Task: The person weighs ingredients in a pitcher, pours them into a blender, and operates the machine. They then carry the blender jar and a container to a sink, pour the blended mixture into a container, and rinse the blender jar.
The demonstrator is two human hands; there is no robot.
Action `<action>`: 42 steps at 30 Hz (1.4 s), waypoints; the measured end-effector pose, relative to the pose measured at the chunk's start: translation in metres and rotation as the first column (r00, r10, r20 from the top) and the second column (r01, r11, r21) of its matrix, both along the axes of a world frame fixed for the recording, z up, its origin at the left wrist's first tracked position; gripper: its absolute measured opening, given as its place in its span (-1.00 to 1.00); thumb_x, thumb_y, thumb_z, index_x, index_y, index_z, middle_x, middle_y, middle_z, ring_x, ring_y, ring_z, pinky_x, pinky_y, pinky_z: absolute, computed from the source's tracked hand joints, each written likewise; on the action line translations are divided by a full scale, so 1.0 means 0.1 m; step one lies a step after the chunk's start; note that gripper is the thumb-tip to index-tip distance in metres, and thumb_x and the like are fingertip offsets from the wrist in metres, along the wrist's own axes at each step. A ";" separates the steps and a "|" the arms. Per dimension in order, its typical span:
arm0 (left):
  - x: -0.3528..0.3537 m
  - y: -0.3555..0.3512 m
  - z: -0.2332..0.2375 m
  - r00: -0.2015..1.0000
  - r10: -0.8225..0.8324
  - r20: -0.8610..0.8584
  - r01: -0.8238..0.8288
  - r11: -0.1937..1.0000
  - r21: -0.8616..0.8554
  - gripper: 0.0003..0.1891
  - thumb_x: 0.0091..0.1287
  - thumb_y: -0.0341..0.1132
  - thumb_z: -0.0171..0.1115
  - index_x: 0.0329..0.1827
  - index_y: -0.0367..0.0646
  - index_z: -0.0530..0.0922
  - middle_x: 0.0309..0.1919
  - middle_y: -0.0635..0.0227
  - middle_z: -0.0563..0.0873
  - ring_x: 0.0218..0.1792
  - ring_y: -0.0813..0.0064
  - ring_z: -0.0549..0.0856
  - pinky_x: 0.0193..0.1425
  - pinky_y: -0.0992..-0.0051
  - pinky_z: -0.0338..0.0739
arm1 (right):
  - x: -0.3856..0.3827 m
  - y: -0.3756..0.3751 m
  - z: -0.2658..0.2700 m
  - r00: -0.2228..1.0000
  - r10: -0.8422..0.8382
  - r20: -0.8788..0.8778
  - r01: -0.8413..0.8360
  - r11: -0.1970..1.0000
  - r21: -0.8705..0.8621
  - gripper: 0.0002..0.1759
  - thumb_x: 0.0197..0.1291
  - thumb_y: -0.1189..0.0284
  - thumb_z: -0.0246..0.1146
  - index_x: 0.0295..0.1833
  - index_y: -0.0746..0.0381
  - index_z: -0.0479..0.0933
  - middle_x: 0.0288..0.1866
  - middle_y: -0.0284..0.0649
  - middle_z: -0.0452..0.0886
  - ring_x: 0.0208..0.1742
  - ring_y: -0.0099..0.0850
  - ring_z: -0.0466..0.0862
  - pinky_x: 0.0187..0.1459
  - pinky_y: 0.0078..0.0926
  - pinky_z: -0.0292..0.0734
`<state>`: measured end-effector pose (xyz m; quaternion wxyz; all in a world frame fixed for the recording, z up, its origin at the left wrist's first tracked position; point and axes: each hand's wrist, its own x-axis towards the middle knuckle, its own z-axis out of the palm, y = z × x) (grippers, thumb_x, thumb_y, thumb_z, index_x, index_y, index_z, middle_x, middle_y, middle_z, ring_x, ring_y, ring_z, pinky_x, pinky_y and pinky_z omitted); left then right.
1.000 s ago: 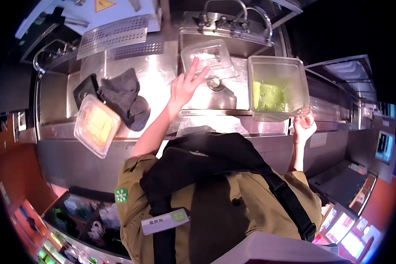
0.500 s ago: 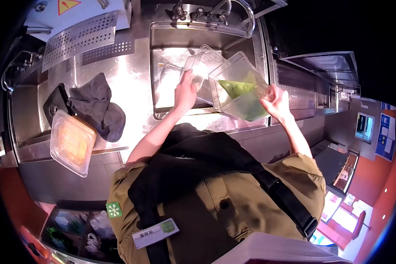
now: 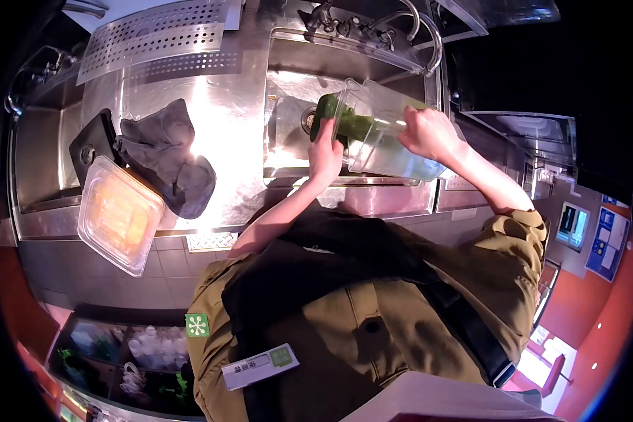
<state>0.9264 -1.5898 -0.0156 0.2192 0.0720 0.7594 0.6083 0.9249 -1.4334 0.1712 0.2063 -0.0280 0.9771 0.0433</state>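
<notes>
A clear plastic container (image 3: 394,151) lies tipped on its side over the sink, its mouth turned left. My right hand (image 3: 429,133) is closed on its upper right part. Inside and at its mouth sits a soft-looking green mass (image 3: 355,125), with a darker green lump (image 3: 323,116) left of the rim, over the sink basin. My left hand (image 3: 325,160) is closed at the container's rim on the left, one finger stretched up against the green lump. Clear plastic edges overlap there, so the second container's outline is partly hidden.
The steel sink (image 3: 281,162) has taps (image 3: 344,27) at its back. To the left lie a dark grey cloth (image 3: 169,158), a black lid-like piece (image 3: 91,148) and a clear container with orange contents (image 3: 123,214), jutting over the counter edge. A perforated metal sheet (image 3: 155,32) stands behind.
My right hand has swung over and tipped the container leftward. The green mass has shifted toward its mouth. My left hand has moved slightly right in view.
</notes>
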 end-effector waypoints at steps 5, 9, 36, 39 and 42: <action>0.03 0.03 -0.25 0.999 0.032 0.033 -0.035 0.994 0.101 -0.46 0.10 -0.59 -0.07 0.22 -0.08 0.20 -0.19 0.15 0.58 -0.62 0.49 0.60 -0.58 0.51 0.50 | -0.29 -0.31 0.05 0.986 0.156 0.065 -0.162 0.981 0.102 -0.81 -0.16 0.41 0.11 -0.51 0.35 0.44 -0.60 0.00 0.53 -0.54 -0.12 0.59 -0.50 -0.27 0.51; 0.05 0.00 -0.13 0.942 0.071 0.329 -0.175 0.938 0.298 -0.47 0.02 -0.56 -0.05 0.14 -0.02 0.29 -0.67 0.24 0.54 -0.72 0.42 0.55 -0.64 0.43 0.42 | -0.47 -0.55 0.04 0.959 0.221 0.179 -0.252 0.951 0.179 -0.86 -0.15 0.46 0.10 -0.49 0.34 0.47 -0.55 -0.01 0.56 -0.50 -0.18 0.62 -0.47 -0.35 0.53; -0.17 0.06 -0.05 0.962 0.024 0.272 -0.143 0.893 0.427 -0.48 0.08 -0.60 -0.04 0.19 -0.18 0.26 -0.36 0.22 0.61 -0.69 0.53 0.56 -0.67 0.57 0.47 | -0.68 -0.79 0.23 0.960 0.172 0.222 -0.250 0.885 0.393 -0.88 -0.20 0.50 0.09 -0.53 0.28 0.52 -0.48 -0.04 0.58 -0.38 -0.18 0.62 -0.37 -0.30 0.51; -0.23 0.03 0.12 0.946 0.021 0.322 -0.172 0.877 0.448 -0.46 0.08 -0.63 -0.01 0.20 -0.18 0.25 -0.31 0.17 0.61 -0.69 0.49 0.58 -0.67 0.55 0.48 | -0.67 -0.74 0.23 0.971 0.147 0.189 -0.212 0.892 0.399 -0.88 -0.21 0.52 0.06 -0.56 0.29 0.51 -0.51 -0.04 0.57 -0.43 -0.18 0.61 -0.42 -0.29 0.50; -0.22 0.02 0.07 0.951 0.093 0.296 -0.225 0.863 0.452 -0.50 0.04 -0.62 0.01 0.13 -0.21 0.31 -0.33 0.11 0.62 -0.73 0.46 0.55 -0.69 0.50 0.43 | -0.63 -0.72 0.27 0.967 0.154 0.202 -0.225 0.886 0.405 -0.87 -0.21 0.53 0.03 -0.58 0.29 0.50 -0.58 -0.04 0.55 -0.50 -0.18 0.60 -0.47 -0.29 0.48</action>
